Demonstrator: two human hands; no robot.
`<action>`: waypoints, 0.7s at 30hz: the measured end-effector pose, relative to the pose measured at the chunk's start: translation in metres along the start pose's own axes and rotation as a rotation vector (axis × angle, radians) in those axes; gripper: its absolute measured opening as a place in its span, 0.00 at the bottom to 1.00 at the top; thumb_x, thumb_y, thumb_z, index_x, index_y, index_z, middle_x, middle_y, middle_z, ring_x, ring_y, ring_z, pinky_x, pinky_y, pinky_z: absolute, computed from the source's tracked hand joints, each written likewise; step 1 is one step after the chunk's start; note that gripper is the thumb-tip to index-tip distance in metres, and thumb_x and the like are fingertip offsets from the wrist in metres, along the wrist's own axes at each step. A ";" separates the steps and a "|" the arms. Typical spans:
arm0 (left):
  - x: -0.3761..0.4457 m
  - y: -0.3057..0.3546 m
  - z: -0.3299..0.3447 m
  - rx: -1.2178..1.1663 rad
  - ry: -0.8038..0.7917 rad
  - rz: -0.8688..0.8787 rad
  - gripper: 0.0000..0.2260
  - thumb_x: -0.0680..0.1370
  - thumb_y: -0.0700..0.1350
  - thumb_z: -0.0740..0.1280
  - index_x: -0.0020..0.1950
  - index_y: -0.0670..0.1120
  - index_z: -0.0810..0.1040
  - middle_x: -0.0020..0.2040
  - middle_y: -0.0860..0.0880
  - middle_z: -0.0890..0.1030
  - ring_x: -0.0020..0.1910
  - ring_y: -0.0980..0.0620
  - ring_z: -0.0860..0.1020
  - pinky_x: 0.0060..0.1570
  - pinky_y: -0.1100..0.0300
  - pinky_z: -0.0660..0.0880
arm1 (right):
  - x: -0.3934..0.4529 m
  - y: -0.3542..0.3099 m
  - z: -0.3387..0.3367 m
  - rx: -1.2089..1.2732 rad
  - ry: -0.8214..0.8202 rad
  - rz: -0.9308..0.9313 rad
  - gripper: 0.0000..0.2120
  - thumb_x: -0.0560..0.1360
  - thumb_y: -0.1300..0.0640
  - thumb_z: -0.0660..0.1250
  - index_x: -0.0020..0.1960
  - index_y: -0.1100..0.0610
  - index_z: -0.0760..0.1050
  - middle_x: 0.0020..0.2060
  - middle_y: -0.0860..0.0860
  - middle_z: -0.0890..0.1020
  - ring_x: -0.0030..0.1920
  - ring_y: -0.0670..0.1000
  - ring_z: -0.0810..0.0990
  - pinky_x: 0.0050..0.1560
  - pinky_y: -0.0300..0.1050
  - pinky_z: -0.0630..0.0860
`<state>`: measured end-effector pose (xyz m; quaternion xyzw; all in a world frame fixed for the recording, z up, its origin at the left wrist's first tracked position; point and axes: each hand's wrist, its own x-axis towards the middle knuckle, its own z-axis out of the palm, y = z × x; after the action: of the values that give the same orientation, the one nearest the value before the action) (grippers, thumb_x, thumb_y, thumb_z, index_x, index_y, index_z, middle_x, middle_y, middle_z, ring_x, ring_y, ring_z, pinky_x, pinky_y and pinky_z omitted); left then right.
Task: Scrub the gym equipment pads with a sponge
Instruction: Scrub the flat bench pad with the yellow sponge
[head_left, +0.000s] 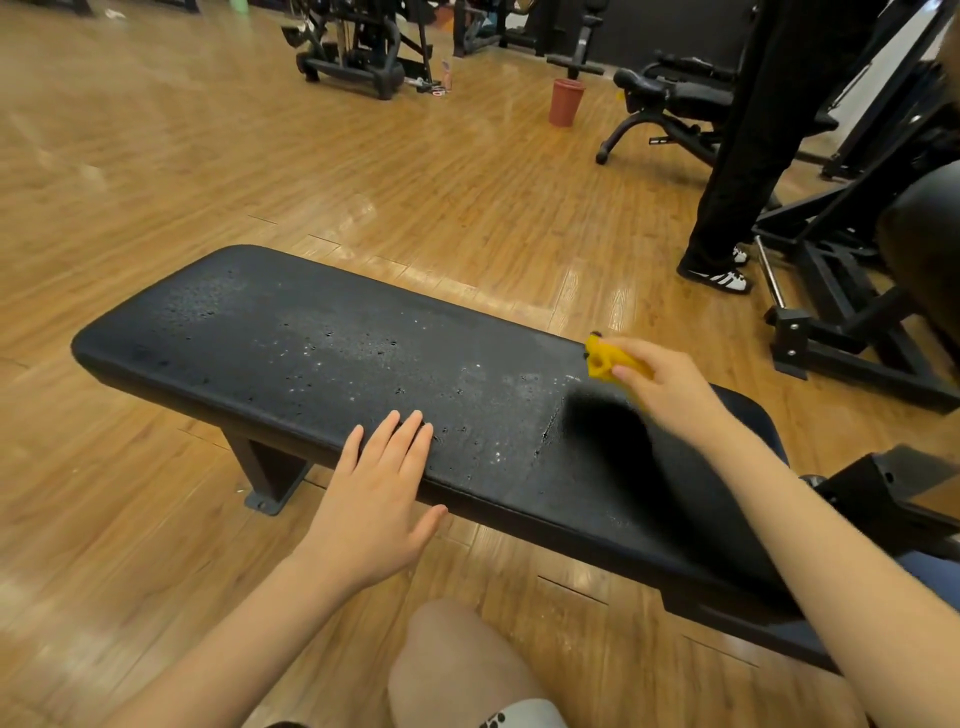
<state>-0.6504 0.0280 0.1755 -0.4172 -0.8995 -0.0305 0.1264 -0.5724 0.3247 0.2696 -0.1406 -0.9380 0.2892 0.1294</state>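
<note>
Right hand (670, 387) pinches yellow sponge (610, 359) at bench pad (311, 358) far edge; left hand (376, 499) lies flat, fingers straight, on the near edge.

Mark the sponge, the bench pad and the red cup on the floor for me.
yellow sponge (602, 358), head view: on its exposed left end, beyond the fingers.
bench pad (322, 358), head view: on the wet top surface, mid-left.
red cup (566, 103), head view: on its side wall.
</note>
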 end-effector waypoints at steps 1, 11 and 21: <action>0.000 0.000 0.000 0.007 0.001 0.002 0.35 0.69 0.61 0.66 0.69 0.41 0.72 0.69 0.43 0.73 0.68 0.42 0.71 0.64 0.42 0.63 | 0.017 0.007 -0.001 -0.024 0.012 0.065 0.16 0.77 0.62 0.62 0.65 0.58 0.73 0.57 0.52 0.78 0.56 0.50 0.74 0.53 0.37 0.65; 0.000 0.002 0.001 0.015 0.042 -0.013 0.38 0.64 0.60 0.75 0.67 0.41 0.74 0.67 0.43 0.75 0.66 0.42 0.73 0.63 0.42 0.64 | 0.045 0.039 0.033 -0.290 0.009 0.192 0.19 0.79 0.54 0.59 0.69 0.53 0.67 0.67 0.50 0.72 0.66 0.55 0.70 0.60 0.49 0.67; 0.000 0.003 0.002 -0.005 0.050 -0.021 0.38 0.64 0.58 0.76 0.68 0.40 0.73 0.67 0.42 0.74 0.67 0.41 0.72 0.63 0.41 0.66 | 0.021 0.024 0.041 -0.232 0.009 0.154 0.19 0.77 0.56 0.63 0.68 0.52 0.70 0.67 0.50 0.72 0.67 0.53 0.69 0.63 0.42 0.63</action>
<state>-0.6483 0.0300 0.1738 -0.4071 -0.9003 -0.0446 0.1474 -0.6012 0.3298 0.2261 -0.2275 -0.9510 0.1873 0.0939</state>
